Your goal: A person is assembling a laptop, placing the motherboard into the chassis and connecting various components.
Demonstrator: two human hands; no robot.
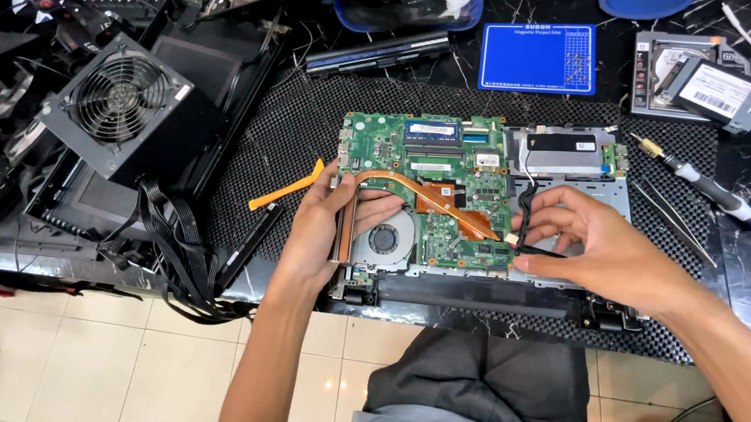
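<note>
1. The left hand (325, 225) is reached in from the lower middle, forearm rising from below, palm turned toward the right. Its fingers are curled narrowly around the left edge of the circuit board (427, 184), with the fingertips laid near the round fan (384, 238).
2. The right hand (600, 247) is brought in from the lower right, the forearm slanted up and to the left. Its thumb and fingers are closed on a thin black cable (523, 215) at the right edge of the circuit board.
3. The circuit board is seated in an opened laptop base (476, 295), which is laid on a black mesh mat (302, 125) on the dark bench (745, 285). The board's long axis is run left to right across the view.
4. A copper heat pipe (430, 193) is seen on the board, slanted from the upper left down to the lower right.
5. The black cable is run roughly up and down, from the silver tray (559, 150) toward the right hand.
6. An orange pry tool (286, 191) is laid just left of the left hand, pointed up to the right.
7. A screwdriver (704, 183) is laid well to the right.
</note>
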